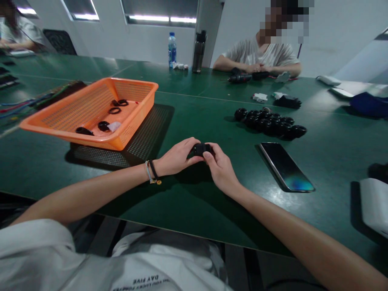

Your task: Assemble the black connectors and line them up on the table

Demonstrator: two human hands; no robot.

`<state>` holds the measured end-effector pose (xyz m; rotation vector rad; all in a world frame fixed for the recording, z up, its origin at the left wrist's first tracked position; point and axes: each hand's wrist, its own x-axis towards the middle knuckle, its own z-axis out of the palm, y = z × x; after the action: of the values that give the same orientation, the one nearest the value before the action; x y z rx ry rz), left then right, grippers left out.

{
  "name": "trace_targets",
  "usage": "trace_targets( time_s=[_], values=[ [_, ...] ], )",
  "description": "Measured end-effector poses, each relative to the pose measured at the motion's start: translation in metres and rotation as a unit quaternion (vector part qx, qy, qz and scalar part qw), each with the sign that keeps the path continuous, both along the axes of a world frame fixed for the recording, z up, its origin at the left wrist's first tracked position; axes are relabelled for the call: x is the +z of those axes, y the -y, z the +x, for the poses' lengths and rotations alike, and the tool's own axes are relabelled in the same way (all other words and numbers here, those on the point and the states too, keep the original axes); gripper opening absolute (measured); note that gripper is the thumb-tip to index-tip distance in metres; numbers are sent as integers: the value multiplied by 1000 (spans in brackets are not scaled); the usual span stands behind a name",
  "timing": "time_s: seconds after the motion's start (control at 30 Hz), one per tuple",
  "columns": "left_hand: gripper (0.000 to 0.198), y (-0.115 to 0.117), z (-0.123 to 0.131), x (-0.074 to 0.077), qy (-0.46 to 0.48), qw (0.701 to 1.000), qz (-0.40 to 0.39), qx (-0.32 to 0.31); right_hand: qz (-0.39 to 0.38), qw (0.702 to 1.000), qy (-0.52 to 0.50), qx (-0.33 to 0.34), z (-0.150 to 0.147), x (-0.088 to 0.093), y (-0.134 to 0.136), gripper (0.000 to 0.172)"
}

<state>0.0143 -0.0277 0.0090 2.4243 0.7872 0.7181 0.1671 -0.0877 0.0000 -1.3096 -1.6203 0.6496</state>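
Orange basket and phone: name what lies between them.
In the head view, the left hand and right hand, holding a black part, come between basket and phone.

Left grip, right grip on small black part; orange basket at left, phone at right.

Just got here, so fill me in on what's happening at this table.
A person seated at the green table holds a small black part between the left hand and the right hand. To the left, an orange basket has a few black pieces in it. To the right, rounded black parts sit in a cluster, with a phone nearer the person. Across the table, a co-worker sits behind a dark power tool.
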Motion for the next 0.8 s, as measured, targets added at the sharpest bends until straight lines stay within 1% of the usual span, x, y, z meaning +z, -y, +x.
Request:
trace_targets(
  time_s=[0.1,0.17,0.23,0.3,0.37,0.47,0.63,0.8],
  values=[
    [35,-2,-1,-1,37,995,-88,-41,38,999,35,13,5,-1,-5,37],
    [45,-3,-1,-3,59,984,-145,-79,70,996,60,17,8,-2,-8,41],
    [51,-4,-1,-5,67,973,-194,-104,91,992,80,17,10,-4,-9,45],
    [52,-5,-1,-7,65,964,-233,-111,101,990,94,12,11,-5,-10,47],
    [49,-4,-1,-7,63,959,-255,-109,106,989,103,9,11,-6,-10,48],
    [40,-1,0,-4,61,961,-250,-99,111,988,108,11,11,-7,-8,46],
    [24,4,1,1,58,978,-190,-59,93,992,91,4,7,-4,-3,40],
    [20,5,0,3,31,986,-159,-36,63,996,69,-6,3,1,2,35]
  ],
)
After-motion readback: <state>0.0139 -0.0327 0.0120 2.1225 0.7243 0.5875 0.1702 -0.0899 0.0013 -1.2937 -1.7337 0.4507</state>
